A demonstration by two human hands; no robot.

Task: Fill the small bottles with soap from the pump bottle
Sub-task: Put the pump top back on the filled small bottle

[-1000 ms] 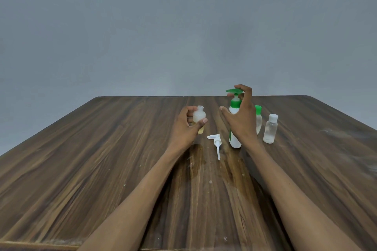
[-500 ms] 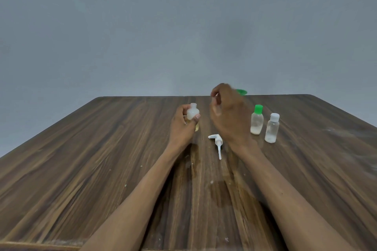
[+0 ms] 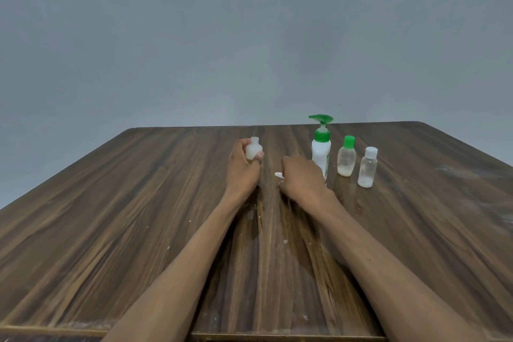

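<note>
Head view: the left hand (image 3: 242, 168) grips an uncapped small bottle (image 3: 253, 149) upright, left of the pump bottle (image 3: 321, 150) on the counter (image 3: 138, 203). The right hand (image 3: 302, 178), just before the pump bottle, closes its fingers (image 3: 286, 168) over a white pump cap (image 3: 279, 175). Two capped bottles stand right of the pump bottle.

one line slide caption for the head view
Left hand holds an open small bottle; right hand covers its white pump.

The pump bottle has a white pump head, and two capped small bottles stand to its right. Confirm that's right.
Not quite: the head view shows the pump bottle with a green pump head, not white. The two capped small bottles do stand to its right.
</note>
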